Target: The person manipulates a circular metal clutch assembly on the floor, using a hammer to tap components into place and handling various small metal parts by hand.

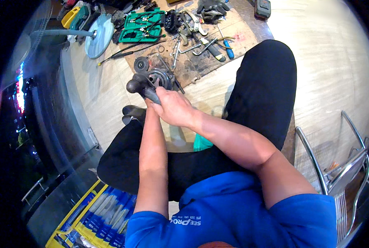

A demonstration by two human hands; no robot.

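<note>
My right hand (pixel 172 106) is closed around a dark ball-peen hammer (pixel 139 84), its rounded end pointing left. Just beyond the hammer, a round metal part with concentric rings (pixel 164 77), like a pulley on a hub, sits at the near edge of the stained board. My left hand is mostly hidden behind the right hand and the hammer; its forearm (pixel 153 149) rises to the same spot. A fingertip shows against the ringed part, but the left grip cannot be made out. A black grooved wheel (pixel 141 64) lies just past the ringed part.
The brown board (pixel 238 25) carries wrenches (pixel 176 53), blue-handled pliers (pixel 228 49), a utility knife (pixel 213 50) and dark gloves (pixel 212 10). A green tool case (pixel 141 27) stands open beside it. A round pale stand base (pixel 99 36) is at left, a metal chair (pixel 337 177) at right.
</note>
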